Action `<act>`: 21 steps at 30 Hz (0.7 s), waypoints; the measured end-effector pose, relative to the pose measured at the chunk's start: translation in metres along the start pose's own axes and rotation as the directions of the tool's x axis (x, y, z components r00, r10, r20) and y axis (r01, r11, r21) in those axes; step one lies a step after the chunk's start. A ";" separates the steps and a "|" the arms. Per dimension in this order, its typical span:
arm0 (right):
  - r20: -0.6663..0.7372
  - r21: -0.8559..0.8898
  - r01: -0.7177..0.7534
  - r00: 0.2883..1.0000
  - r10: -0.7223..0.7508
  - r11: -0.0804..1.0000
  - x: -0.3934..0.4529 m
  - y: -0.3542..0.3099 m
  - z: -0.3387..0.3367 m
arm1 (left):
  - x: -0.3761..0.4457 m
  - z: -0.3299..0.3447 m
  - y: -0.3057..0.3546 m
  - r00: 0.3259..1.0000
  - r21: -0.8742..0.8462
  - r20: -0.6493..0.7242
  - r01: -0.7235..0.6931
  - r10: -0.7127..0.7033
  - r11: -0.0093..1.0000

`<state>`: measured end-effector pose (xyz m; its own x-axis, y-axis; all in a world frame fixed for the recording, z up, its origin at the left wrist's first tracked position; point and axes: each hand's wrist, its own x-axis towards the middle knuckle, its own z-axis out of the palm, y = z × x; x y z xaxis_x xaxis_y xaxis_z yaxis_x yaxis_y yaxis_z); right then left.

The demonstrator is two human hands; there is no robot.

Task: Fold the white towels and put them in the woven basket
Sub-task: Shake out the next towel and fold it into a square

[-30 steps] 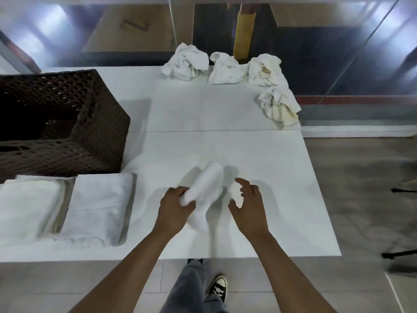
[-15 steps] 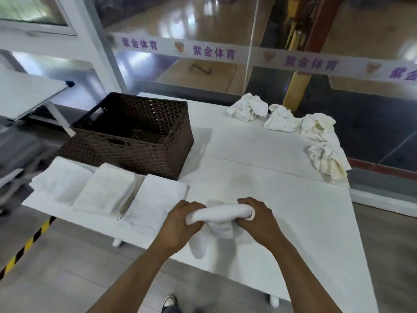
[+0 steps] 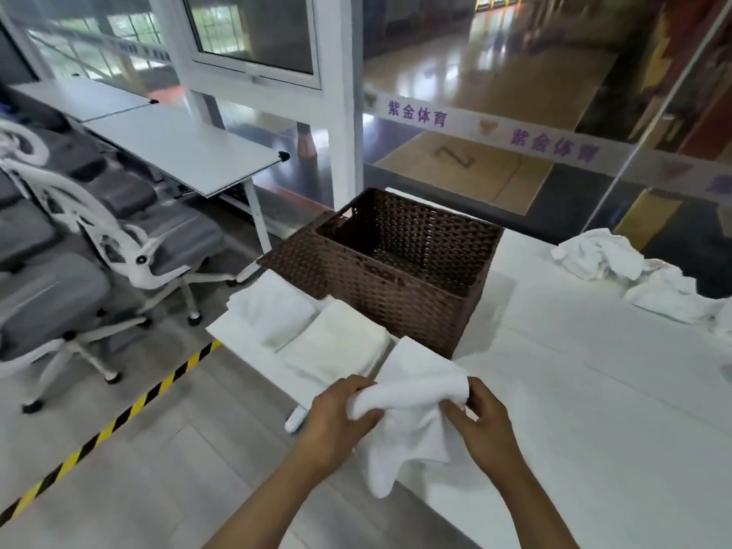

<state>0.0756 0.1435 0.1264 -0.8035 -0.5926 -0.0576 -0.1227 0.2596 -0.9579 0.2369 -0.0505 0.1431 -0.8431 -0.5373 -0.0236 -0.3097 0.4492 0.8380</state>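
Two hands at work, seen from the head camera only. Left hand (image 3: 340, 406) and right hand (image 3: 485, 420) both closed on one white towel (image 3: 412, 422), fingers (image 3: 362, 414) of each pinching its upper edge, cloth bunched between them and drooping toward the near edge of the worktop (image 3: 594, 410). Held just in front of the woven basket (image 3: 400, 267), lifted clear of the surface as far as can be told.

Soft, light, limp cloth by the look of it: no shape of its own, likely to sag and slip out of a fold unless pinched at corners or along an edge and laid flat to crease. Nothing fragile.

Counted: one basket, dark brown, nothing visible inside it. Three folded towels (image 3: 336, 342) in a row against the near side of the basket, the third partly hidden behind the held one. Crumpled towels (image 3: 618, 267) heaped to the right of the basket and running out of frame; at least two, exact number impossible to tell.
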 end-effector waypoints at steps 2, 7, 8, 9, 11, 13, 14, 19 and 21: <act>0.026 -0.024 0.004 1.000 -0.004 1.000 0.014 -0.005 0.041 | 0.002 -0.030 -0.028 1.000 0.025 0.003 -0.008 0.008 1.000; 0.121 -0.029 0.000 0.993 0.004 1.000 0.043 -0.020 0.122 | 0.003 -0.087 -0.075 0.996 -0.023 -0.083 -0.009 0.007 1.000; 0.139 -0.030 -0.005 0.990 0.009 1.000 0.050 -0.024 0.134 | 0.004 -0.096 -0.081 0.994 -0.047 -0.106 0.005 -0.010 0.999; 0.155 -0.031 -0.007 0.988 0.012 1.000 0.057 -0.026 0.145 | 0.005 -0.104 -0.087 0.991 -0.069 -0.127 0.025 -0.033 0.997; 0.176 -0.034 -0.004 0.984 0.010 0.999 0.071 -0.035 0.165 | 0.010 -0.116 -0.095 0.981 -0.096 -0.177 0.057 -0.073 0.994; 0.187 -0.032 -0.019 0.982 0.025 0.999 0.088 -0.044 0.180 | 0.018 -0.127 -0.099 0.969 -0.116 -0.221 0.083 -0.107 0.990; 0.191 -0.023 -0.033 0.981 0.037 0.999 0.098 -0.046 0.186 | 0.023 -0.131 -0.102 0.964 -0.126 -0.234 0.101 -0.129 0.987; 0.344 -0.011 -0.166 0.925 0.160 0.986 0.148 -0.045 0.215 | 0.061 -0.155 -0.127 0.913 -0.173 -0.293 0.241 -0.283 0.955; 0.363 -0.006 -0.174 0.917 0.164 0.985 0.170 -0.042 0.228 | 0.082 -0.164 -0.133 0.819 -0.344 -0.353 0.337 -0.453 0.876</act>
<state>0.0769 -0.1423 0.0931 -0.5457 -0.7778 -0.3120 0.0155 0.3628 -0.9317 0.2810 -0.2710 0.1192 -0.3946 -0.8953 -0.2068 -0.4039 -0.0331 0.9142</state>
